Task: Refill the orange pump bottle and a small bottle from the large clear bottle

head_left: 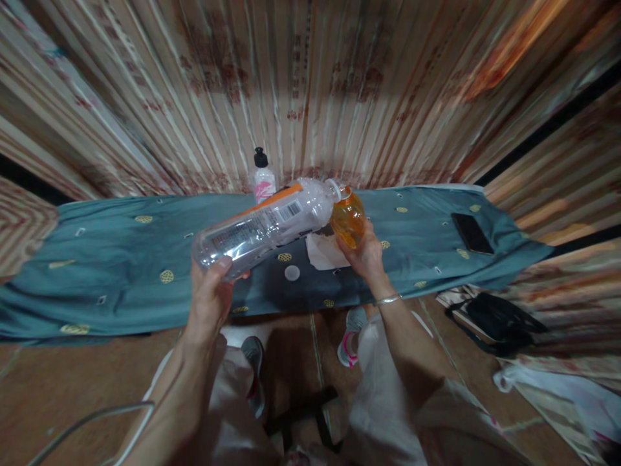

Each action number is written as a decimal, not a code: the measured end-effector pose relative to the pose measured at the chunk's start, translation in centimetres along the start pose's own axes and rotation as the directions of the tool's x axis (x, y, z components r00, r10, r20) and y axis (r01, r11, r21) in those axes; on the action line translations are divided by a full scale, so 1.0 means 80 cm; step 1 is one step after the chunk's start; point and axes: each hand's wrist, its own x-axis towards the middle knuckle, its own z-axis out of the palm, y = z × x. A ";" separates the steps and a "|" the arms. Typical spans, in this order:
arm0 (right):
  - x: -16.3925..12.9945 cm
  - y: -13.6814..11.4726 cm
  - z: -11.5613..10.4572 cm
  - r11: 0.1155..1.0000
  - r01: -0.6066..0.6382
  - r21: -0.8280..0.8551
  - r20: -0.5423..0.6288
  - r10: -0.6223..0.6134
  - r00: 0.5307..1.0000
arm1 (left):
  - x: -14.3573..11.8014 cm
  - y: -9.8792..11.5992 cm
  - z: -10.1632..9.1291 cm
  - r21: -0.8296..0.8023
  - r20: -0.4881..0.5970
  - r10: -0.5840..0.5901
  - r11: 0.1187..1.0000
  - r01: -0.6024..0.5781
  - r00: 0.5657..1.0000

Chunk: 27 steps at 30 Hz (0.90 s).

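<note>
My left hand (213, 288) grips the base of a large clear plastic bottle (262, 226) with an orange-edged label and a barcode. This bottle is tilted, its neck pointing right and slightly up. In my right hand (363, 252) is a smaller amber, see-through bottle (348, 220), its top meeting the mouth of the clear bottle. Whether liquid passes between the two, I cannot tell. Below them on the cloth lie a round white cap (292, 272) and a folded white tissue (326, 252), which my right hand partly covers.
A pump bottle with a black top (262, 175) stands at the back of the teal cloth (121, 252). A black phone (471, 233) lies at the right. Striped curtains (291, 84) hang behind. On the floor at right sits a black bag (499, 320).
</note>
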 end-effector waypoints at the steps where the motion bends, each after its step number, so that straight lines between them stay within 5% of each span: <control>1: 0.000 -0.001 0.000 1.000 -0.005 -0.005 0.001 0.005 1.000 | 0.000 0.000 0.000 0.004 0.006 0.002 1.000 -0.002 1.000; 27: 0.000 0.004 0.000 1.000 -0.017 -0.025 0.032 0.018 0.999 | -0.001 0.007 0.006 0.002 -0.025 -0.029 1.000 0.029 0.999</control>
